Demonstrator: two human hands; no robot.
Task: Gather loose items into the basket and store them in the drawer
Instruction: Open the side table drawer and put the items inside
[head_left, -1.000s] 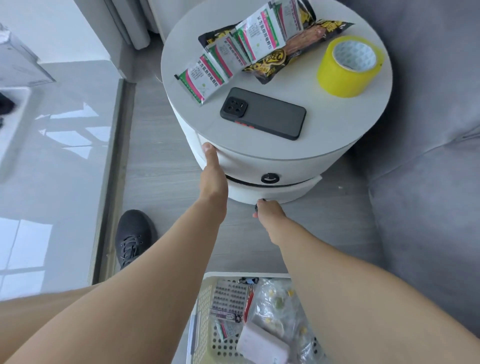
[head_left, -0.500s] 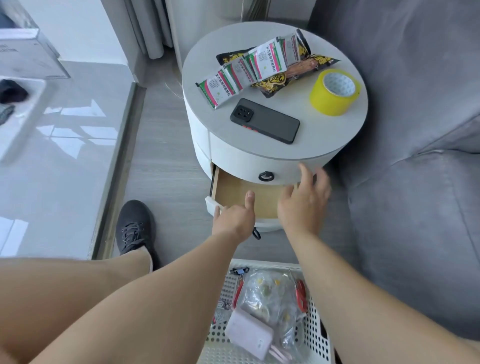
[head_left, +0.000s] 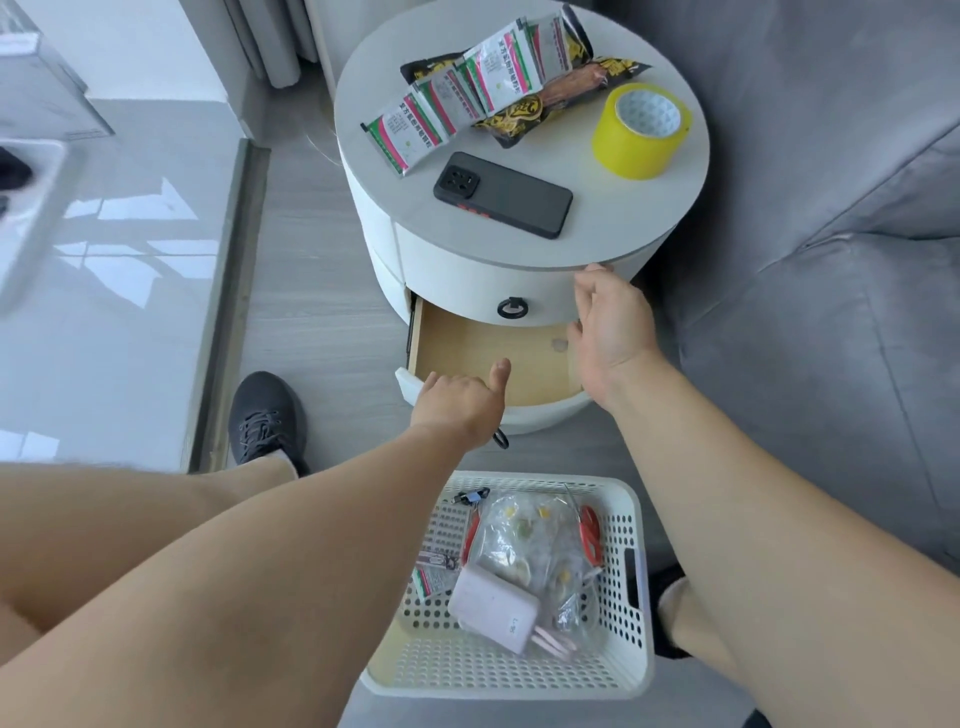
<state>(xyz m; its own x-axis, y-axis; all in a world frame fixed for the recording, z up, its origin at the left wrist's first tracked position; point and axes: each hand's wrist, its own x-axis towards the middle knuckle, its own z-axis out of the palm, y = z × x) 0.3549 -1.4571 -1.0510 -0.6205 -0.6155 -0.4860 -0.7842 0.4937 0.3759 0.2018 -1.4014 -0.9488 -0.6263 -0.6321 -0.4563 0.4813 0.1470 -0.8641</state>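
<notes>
The lower drawer (head_left: 493, 348) of the round white side table (head_left: 613, 223) stands pulled out, its wooden bottom bare. My left hand (head_left: 457, 405) grips the drawer's white front rim, thumb raised over the inside. Just below that hand hangs the black ring handle (head_left: 500, 439). My right hand (head_left: 608, 332) is spread open against the table's right side, beside the shut upper drawer. The white perforated basket (head_left: 636, 519) sits on the floor below my arms. It holds a pink power bank (head_left: 493, 608), a clear bag of sweets (head_left: 524, 535), red scissors (head_left: 589, 535) and small items.
On the tabletop lie a black phone (head_left: 504, 200), a yellow tape roll (head_left: 641, 130), several green-and-pink sachets (head_left: 457, 104) and a dark snack bag (head_left: 550, 98). A grey sofa (head_left: 831, 260) stands close on the right. My dark shoe (head_left: 265, 421) rests on the floor at left.
The lower drawer went from shut to pulled out. My left hand dropped from the table's side to the drawer front, and my right hand left the ring handle for the table's right side.
</notes>
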